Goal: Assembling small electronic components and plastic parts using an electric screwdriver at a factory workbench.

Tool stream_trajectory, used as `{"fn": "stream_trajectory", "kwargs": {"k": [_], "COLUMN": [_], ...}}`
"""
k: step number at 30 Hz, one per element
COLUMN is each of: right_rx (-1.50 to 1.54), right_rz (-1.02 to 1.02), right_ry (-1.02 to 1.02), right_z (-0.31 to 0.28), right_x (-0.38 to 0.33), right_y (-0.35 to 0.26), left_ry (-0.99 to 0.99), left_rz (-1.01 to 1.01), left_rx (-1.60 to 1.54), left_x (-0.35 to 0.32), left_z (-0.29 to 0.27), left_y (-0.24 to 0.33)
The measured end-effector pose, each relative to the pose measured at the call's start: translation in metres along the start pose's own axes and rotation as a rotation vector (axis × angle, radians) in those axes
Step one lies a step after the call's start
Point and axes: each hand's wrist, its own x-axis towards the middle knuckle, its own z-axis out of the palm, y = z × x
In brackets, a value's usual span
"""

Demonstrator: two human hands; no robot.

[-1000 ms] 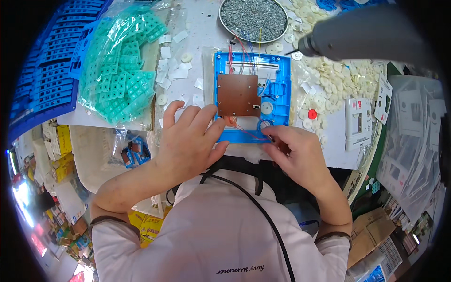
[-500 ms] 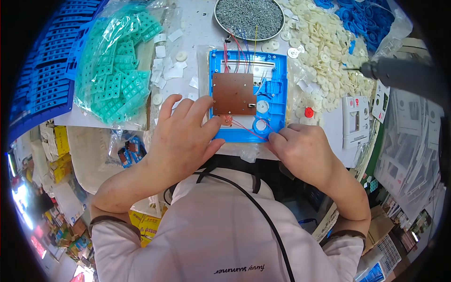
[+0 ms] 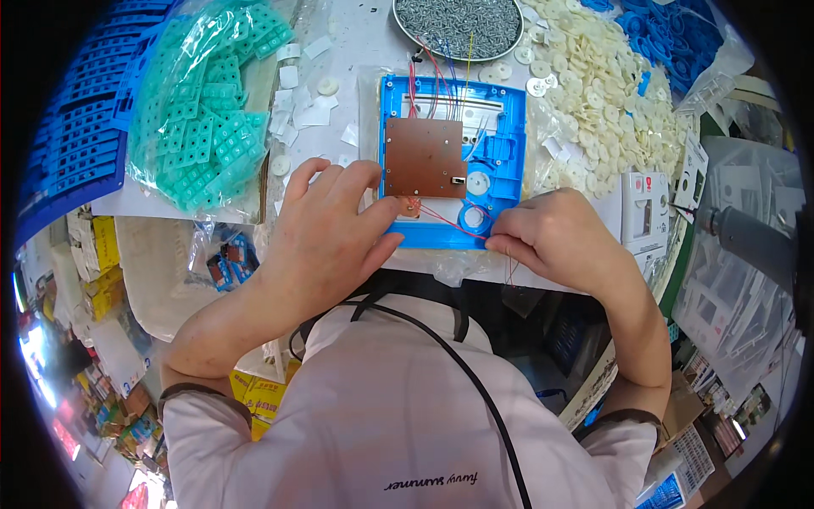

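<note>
Head view: your right hand [image 3: 555, 233], knuckles up, fingers curled, pinching red wires [image 3: 458, 226]; blue casing [image 3: 432, 237] with brown board [image 3: 424, 157] left of that pinch; your left hand [image 3: 331, 216] spread, ungripping, fingertips at the casing's left edge.

Seeing bright blue on the housing [image 3: 510, 161], plain brown on the circuit board [image 3: 424, 157], red on the lower wires [image 3: 452, 224], yellow on one upper wire [image 3: 468, 76]. Getting sea-green with rows of squares on the bagged sheets [image 3: 203, 140], cream on the discs [image 3: 585, 93], silver-grey on the small metal parts [image 3: 459, 25], black on the cable [image 3: 483, 397].
</note>
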Motion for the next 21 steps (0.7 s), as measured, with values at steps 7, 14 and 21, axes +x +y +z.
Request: {"fn": "stream_trajectory", "kwargs": {"k": [7, 14, 21], "right_rx": [-0.344, -0.228, 0.324], "right_rz": [-0.176, -0.133, 0.195], "right_ry": [0.299, 0.319, 0.300], "right_z": [0.029, 0.036, 0.032], "right_x": [-0.020, -0.022, -0.042], "right_y": [-0.022, -0.007, -0.007], "left_ry": [0.024, 0.012, 0.126], "left_rz": [0.015, 0.016, 0.198], "left_rx": [-0.009, -0.021, -0.165], "left_x": [-0.001, -0.002, -0.003], "left_z": [0.002, 0.002, 0.019], "left_y": [-0.004, -0.005, 0.017]}}
